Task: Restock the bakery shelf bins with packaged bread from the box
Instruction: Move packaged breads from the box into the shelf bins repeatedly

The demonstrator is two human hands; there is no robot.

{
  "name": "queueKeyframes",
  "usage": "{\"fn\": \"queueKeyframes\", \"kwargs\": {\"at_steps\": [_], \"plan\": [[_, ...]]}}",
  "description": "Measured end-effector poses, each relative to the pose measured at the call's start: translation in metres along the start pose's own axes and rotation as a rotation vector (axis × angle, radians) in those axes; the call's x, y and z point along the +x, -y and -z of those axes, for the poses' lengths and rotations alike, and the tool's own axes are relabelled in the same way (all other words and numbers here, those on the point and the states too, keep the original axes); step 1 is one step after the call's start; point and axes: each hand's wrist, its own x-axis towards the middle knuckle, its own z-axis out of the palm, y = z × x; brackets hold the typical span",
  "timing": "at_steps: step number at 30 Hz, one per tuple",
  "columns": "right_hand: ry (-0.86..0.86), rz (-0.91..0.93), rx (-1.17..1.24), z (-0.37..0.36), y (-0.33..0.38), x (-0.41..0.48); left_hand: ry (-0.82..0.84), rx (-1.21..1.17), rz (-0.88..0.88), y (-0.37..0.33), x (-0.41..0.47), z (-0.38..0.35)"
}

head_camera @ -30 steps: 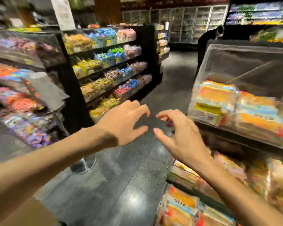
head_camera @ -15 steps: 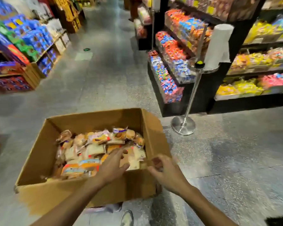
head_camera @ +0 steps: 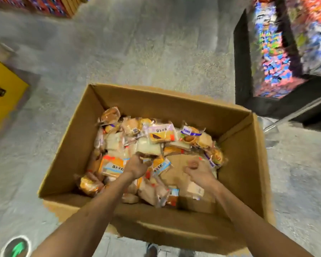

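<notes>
Brown box [head_camera: 237, 164] full of shiny bread packs [head_camera: 161, 134], label writing too blurry to read. Left hand [head_camera: 137, 165] gripping a pale pack [head_camera: 148, 147]. Right hand [head_camera: 198, 171] curled over bare cardboard; cannot tell if holding anything.

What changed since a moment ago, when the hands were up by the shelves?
Both hands have gone down into the cardboard box. The left hand now grips a pale bread packet; the right hand is curled over the bare box bottom, unclear whether holding anything. The box stays on the shop floor, still full.
</notes>
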Motion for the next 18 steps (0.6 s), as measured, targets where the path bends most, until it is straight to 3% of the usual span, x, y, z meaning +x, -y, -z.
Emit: {"fn": "queueKeyframes", "kwargs": {"at_steps": [8,14,16,18], "plan": [[0.015,-0.25,0.581,-0.037,0.027,0.117,-0.189,-0.33,0.192,0.02,0.112,-0.023],[-0.038,-0.319,0.884,-0.066,0.04,0.163,-0.321,-0.319,0.216,0.036,0.146,-0.043],[-0.079,-0.336,0.942,-0.075,0.049,0.175,-0.303,-0.358,0.244,0.037,0.15,-0.046],[-0.109,-0.372,0.987,-0.079,0.056,0.185,-0.177,-0.536,0.309,0.038,0.152,-0.044]]}}
